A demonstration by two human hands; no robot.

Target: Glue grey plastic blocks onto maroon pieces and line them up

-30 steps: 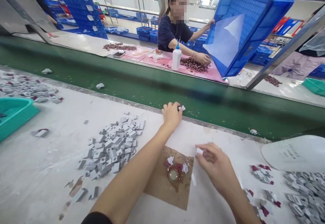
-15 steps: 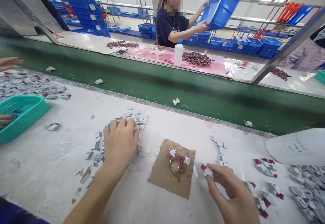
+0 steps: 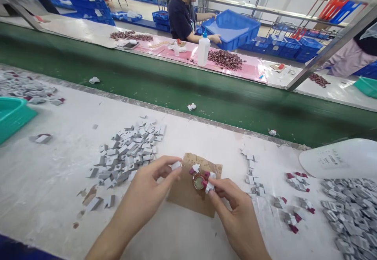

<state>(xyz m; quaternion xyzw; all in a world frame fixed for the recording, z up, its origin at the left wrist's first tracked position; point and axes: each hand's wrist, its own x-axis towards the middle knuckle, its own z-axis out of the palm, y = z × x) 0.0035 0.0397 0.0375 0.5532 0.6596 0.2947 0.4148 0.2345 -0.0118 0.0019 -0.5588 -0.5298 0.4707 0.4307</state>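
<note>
At the card's left edge: the left hand (image 3: 149, 183) is reaching in from the lower left, its back facing up, thumb and fingertips pinching a grey block (image 3: 176, 165).
Grey block: it is sitting between the fingertips, above the card (image 3: 188, 203) and left of the disc (image 3: 198, 182).
At the card's right side: the right hand (image 3: 235, 211) is angling in from the lower right, its thumb and index finger gripping a maroon-and-grey piece (image 3: 210, 185).
Maroon-and-grey piece: it is projecting past the fingertips, just beside the disc's right side; whether they are touching is unclear.
Card: it is lying on the white table (image 3: 73, 154), bearing the disc and a small joined piece (image 3: 194, 169) at the disc's upper left.
Pile: loose grey blocks (image 3: 129, 150) are lying left of the card.
Right side: a broken line of grey bits (image 3: 250, 169) and maroon-and-grey clusters (image 3: 297, 181) are lying near the white tub (image 3: 338, 160).
Across the green belt (image 3: 141, 85): a co-worker (image 3: 181, 18) is holding a blue crate (image 3: 231, 30).
</note>
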